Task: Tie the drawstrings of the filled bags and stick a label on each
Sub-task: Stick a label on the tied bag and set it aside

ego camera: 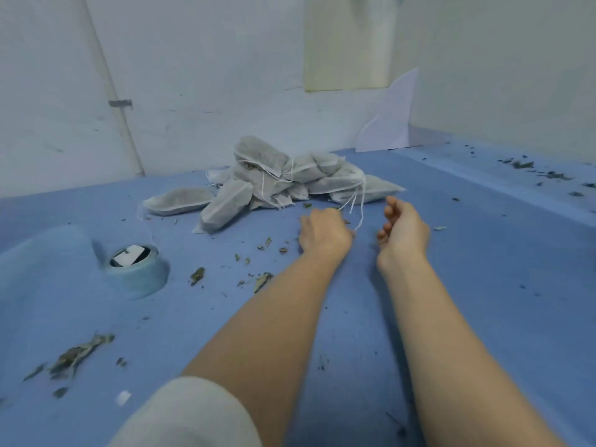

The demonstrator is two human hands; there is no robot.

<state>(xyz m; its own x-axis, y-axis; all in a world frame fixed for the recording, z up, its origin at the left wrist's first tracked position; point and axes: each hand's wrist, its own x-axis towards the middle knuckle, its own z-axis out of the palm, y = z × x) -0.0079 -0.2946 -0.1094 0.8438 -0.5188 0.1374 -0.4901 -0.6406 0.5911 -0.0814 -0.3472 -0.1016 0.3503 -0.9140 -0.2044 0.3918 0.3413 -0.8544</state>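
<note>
A pile of several filled white mesh bags [274, 175] lies at the middle of the blue table. White drawstrings [360, 204] hang from the bag [374, 190] at the pile's right end, down between my hands. My left hand [324, 232] sits just in front of that bag with its fingers curled, and the strings run to it at the thumb side. Just right of the strings, my right hand [404, 227] has loosely curled fingers, palm turned inward, and holds nothing I can see. A pale blue roll [138, 269] with white labels in its core stands at the left.
Dried leaf scraps [74, 354] are scattered over the blue table [483, 269], thickest at the front left and far right. White walls close the back, and a white sheet [388, 124] leans in the far corner. A pale sleeve covers my left upper arm [187, 414].
</note>
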